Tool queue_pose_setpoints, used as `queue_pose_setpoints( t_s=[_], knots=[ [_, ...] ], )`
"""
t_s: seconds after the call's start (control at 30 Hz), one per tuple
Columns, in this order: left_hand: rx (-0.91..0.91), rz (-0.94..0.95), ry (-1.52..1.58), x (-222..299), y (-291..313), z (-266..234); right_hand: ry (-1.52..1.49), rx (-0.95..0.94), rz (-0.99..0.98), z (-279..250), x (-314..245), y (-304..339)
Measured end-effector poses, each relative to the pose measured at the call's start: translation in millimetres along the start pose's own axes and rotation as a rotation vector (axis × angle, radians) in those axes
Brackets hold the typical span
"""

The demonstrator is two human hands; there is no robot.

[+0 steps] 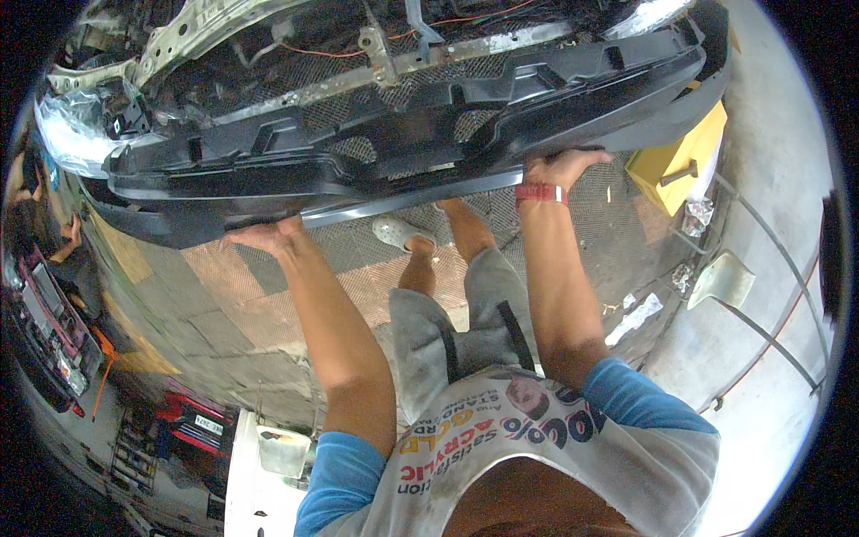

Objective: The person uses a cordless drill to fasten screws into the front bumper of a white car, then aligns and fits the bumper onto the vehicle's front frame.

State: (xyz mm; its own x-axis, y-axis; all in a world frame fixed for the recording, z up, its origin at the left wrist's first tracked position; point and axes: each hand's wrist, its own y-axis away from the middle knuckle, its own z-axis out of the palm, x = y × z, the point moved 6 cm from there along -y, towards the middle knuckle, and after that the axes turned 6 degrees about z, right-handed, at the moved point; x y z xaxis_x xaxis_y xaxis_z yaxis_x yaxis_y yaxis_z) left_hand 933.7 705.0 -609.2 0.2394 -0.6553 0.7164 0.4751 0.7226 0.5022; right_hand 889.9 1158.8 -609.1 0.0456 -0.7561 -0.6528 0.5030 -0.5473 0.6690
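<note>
A long black front bumper spans the front of a car, just ahead of its bare metal crossmember. Under its lower edge, left of the middle, my left hand supports it, palm up, the fingertips hidden by the plastic. My right hand, below a red wristband, bears the same edge farther right with the thumb stretched out to the side. Both arms reach forward. Plastic-wrapped headlights sit at the car's two front corners, close behind the bumper's ends.
At the right stands a yellow box with a hammer-like tool on it. Beyond are a pale plastic seat and curved metal tubing. Ribbed mats cover the floor. Another person's arm shows at far left near a car.
</note>
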Motion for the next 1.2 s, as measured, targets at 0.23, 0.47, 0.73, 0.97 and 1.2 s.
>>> queue_pose_setpoints(
  t_s=[0.23, 0.47, 0.73, 0.97, 1.2],
  knots=[
    [-0.011, 0.018, 0.016, -2.5, -4.9, 5.1, 0.010, 0.040, 0.003, 17.5, 5.6, 8.8],
    [0.034, -0.035, 0.009, -18.8, -25.9, -10.4, -0.009, 0.008, 0.008, 18.3, 23.3, -32.1],
    [-0.116, -0.183, 0.057, -30.3, -51.8, -14.5, 0.044, 0.093, 0.125, 22.8, 43.4, -43.7],
    [0.118, -0.286, -0.097, -32.3, -44.4, 10.8, 0.060, 0.147, 0.159, 25.6, 49.2, -62.6],
    [0.038, -0.536, -0.268, -23.4, -28.8, -31.1, 0.136, 0.074, 0.203, 24.1, 46.7, -72.0]
  ],
)
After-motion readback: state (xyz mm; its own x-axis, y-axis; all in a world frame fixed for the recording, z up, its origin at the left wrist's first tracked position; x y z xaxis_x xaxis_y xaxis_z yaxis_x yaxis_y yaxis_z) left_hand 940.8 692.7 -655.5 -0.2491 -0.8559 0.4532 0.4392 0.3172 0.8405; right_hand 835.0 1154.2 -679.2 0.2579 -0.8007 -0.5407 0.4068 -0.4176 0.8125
